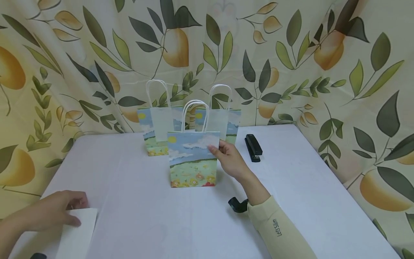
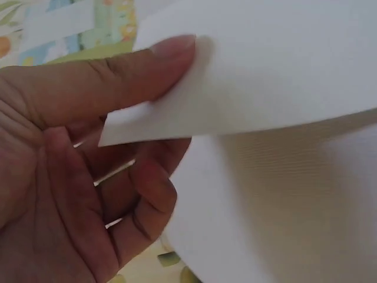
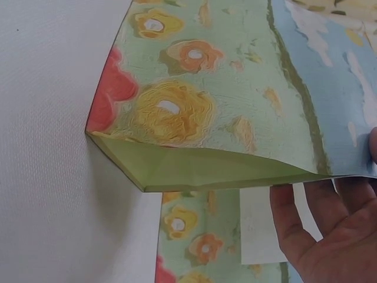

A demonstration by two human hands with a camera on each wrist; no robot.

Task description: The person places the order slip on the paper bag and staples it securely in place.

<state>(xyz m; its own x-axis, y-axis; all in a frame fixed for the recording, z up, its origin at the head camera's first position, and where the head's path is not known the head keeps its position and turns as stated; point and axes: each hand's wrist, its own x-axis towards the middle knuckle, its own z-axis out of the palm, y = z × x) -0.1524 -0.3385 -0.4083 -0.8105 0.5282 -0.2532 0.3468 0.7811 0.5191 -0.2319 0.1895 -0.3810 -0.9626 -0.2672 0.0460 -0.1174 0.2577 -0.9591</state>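
A small paper gift bag (image 1: 193, 158) with a painted meadow, sky and white twisted handles stands upright mid-table. My right hand (image 1: 231, 160) pinches its upper right edge, thumb on the front; the right wrist view shows the bag's green side panel (image 3: 206, 168) folded inward. At the left front, my left hand (image 1: 55, 212) pinches a white sheet of paper (image 1: 77, 230) between thumb and fingers. In the left wrist view the paper (image 2: 283, 65) is lifted at its corner. Two similar bags, a left one (image 1: 150, 145) and a right one (image 1: 233, 126), stand behind, each with a white paper on its front.
A black stapler (image 1: 253, 147) lies right of the bags. Near my right forearm is a small black curved object (image 1: 237, 205), partly behind the sleeve (image 1: 281, 226). Another dark object (image 1: 38, 255) shows at the bottom left. A fruit-patterned cloth (image 1: 207, 46) hangs behind the white table (image 1: 145, 216).
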